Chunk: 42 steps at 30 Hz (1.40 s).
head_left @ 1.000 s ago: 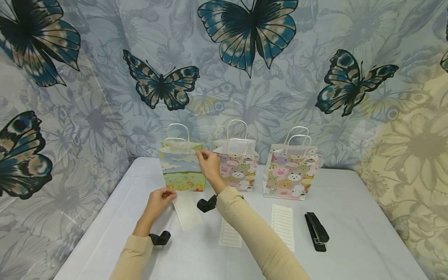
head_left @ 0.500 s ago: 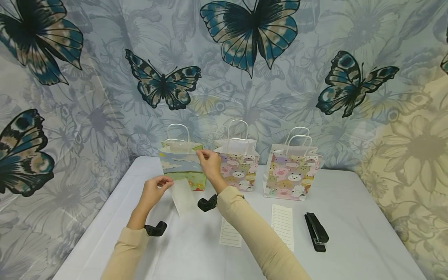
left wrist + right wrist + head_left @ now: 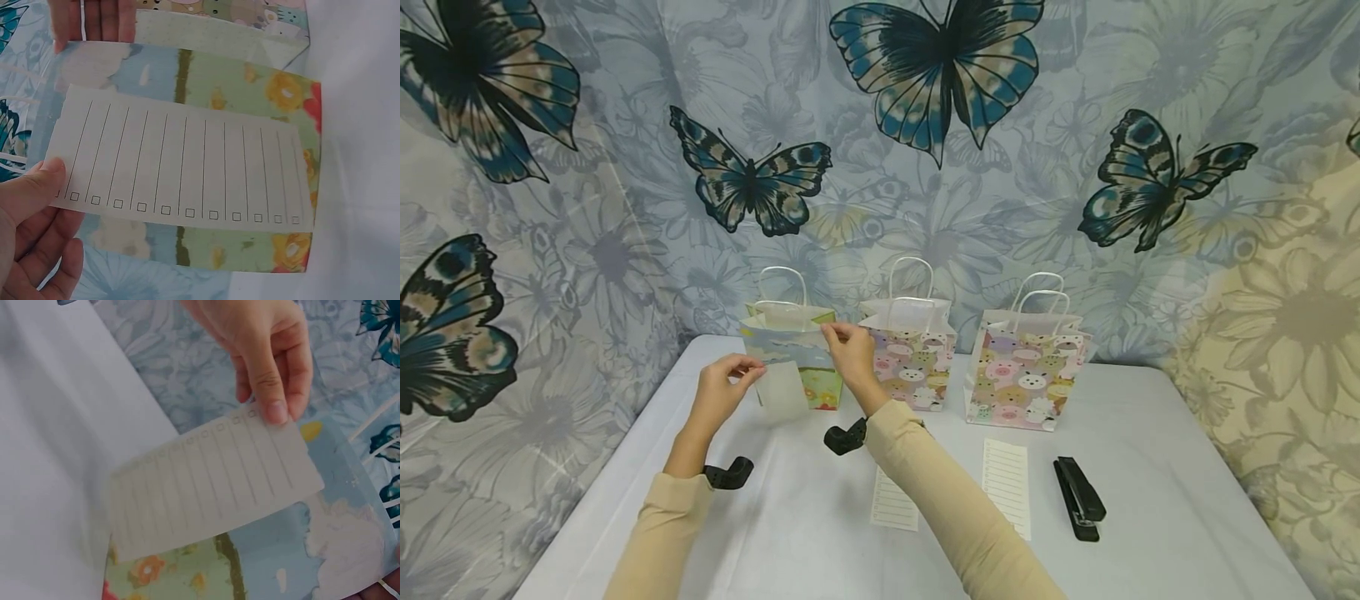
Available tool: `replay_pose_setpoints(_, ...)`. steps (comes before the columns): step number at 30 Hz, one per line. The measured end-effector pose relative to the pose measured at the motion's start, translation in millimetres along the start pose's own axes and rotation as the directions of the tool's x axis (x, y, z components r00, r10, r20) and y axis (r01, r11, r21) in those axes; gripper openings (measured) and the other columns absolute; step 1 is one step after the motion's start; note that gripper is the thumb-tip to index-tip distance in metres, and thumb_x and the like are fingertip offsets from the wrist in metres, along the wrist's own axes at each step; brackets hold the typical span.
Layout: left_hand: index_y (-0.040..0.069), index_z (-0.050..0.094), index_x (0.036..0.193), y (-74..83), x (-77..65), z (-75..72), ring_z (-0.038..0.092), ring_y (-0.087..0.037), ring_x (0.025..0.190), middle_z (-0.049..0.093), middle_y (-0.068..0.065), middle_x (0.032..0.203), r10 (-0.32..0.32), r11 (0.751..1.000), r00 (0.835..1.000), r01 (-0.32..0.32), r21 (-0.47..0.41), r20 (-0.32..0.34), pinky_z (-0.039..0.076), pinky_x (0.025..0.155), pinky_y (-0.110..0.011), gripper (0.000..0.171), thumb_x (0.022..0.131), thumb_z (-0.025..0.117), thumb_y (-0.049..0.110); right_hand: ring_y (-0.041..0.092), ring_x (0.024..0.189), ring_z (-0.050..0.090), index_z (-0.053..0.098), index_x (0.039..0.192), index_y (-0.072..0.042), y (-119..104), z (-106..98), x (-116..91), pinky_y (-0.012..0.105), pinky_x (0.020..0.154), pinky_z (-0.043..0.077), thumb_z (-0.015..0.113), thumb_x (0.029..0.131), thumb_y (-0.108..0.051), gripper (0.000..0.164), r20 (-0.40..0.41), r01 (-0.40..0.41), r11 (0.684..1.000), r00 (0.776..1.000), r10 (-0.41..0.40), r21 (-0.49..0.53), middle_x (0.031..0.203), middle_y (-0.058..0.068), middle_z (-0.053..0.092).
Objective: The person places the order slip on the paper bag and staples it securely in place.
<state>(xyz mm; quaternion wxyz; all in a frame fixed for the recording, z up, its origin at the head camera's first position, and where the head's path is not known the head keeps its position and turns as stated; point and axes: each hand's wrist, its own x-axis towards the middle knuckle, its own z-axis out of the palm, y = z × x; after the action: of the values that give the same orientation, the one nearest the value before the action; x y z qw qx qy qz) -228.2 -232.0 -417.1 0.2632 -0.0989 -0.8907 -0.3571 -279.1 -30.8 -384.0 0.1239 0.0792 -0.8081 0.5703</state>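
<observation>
The left hand (image 3: 721, 392), left of the meadow-print bag (image 3: 786, 342), kept its grip pinched on the upper left corner of a ruled slip (image 3: 782, 393) in front of that bag; I could not tell whether they touched. The right hand (image 3: 852, 358) had its grip closed on the bag's rim at the upper right. To the bag's right came a second slip (image 3: 893, 502), partly under the sleeve (image 3: 947, 492), a first animal-print bag (image 3: 913, 367), a third slip (image 3: 1006, 483), a second animal-print bag (image 3: 1022, 375) and, farthest, a stapler (image 3: 1078, 498) on the counter (image 3: 775, 537). Apparent progress: one slip raised, unattached; two lay unplaced, the stapler unused.
</observation>
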Motion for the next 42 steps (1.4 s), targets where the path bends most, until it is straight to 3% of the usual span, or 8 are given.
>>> replay_pose_setpoints(6,0.004,0.071,0.087,5.1,7.0,-4.4,0.062,-0.023,0.074,0.069,-0.012,0.082,0.048,0.999,0.997,-0.049,-0.011,-0.059,0.053,0.067,-0.024,0.009,0.079,0.071,0.008,0.028,0.085,0.069,0.07,0.102,-0.001,0,0,0,0.028,0.067,0.058,0.059,0.09,-0.023,0.027,0.003,-0.016,1.0,1.0,0.016,0.001,0.096,0.016,0.072)
replay_pose_setpoints(14,0.004,0.07,0.086,12.2,14.3,-6.3,0.061,-0.023,0.076,0.068,-0.012,0.083,0.072,0.997,0.993,-0.072,0.004,-0.096,0.054,0.069,-0.039,0.008,0.08,0.07,0.008,0.027,0.084,0.07,0.071,0.101,-0.002,-1,-1,-1,0.028,0.066,0.058,0.06,0.09,-0.024,0.027,-0.001,-0.012,1.0,1.0,0.011,-0.006,0.096,0.016,0.072)
replay_pose_setpoints(21,0.006,0.071,0.084,18.1,22.9,-3.2,0.06,-0.02,0.074,0.067,-0.01,0.079,0.115,0.993,0.983,-0.112,0.033,-0.142,0.051,0.068,-0.031,0.006,0.079,0.071,0.01,0.027,0.085,0.069,0.071,0.101,-0.001,-1,-1,-1,0.028,0.068,0.057,0.059,0.09,-0.024,0.027,-0.001,-0.012,1.0,1.0,0.012,-0.008,0.096,0.016,0.072)
replay_pose_setpoints(32,0.005,0.071,0.084,22.5,30.7,2.5,0.06,-0.021,0.072,0.067,-0.011,0.082,0.117,0.993,0.978,-0.115,0.02,-0.172,0.052,0.068,-0.038,0.007,0.078,0.072,0.009,0.026,0.084,0.069,0.071,0.102,-0.002,-1,0,-1,0.029,0.069,0.057,0.059,0.091,-0.025,0.028,0.004,-0.015,1.0,1.0,0.016,-0.016,0.096,0.015,0.072)
replay_pose_setpoints(42,0.003,0.071,0.083,18.3,33.6,8.2,0.062,-0.023,0.078,0.067,-0.012,0.089,0.107,0.994,0.971,-0.109,0.0,-0.215,0.05,0.066,-0.035,0.008,0.078,0.072,0.009,0.026,0.083,0.07,0.07,0.103,-0.002,-1,1,-1,0.029,0.069,0.057,0.059,0.091,-0.025,0.029,0.006,-0.02,1.0,1.0,0.02,-0.022,0.096,0.016,0.072)
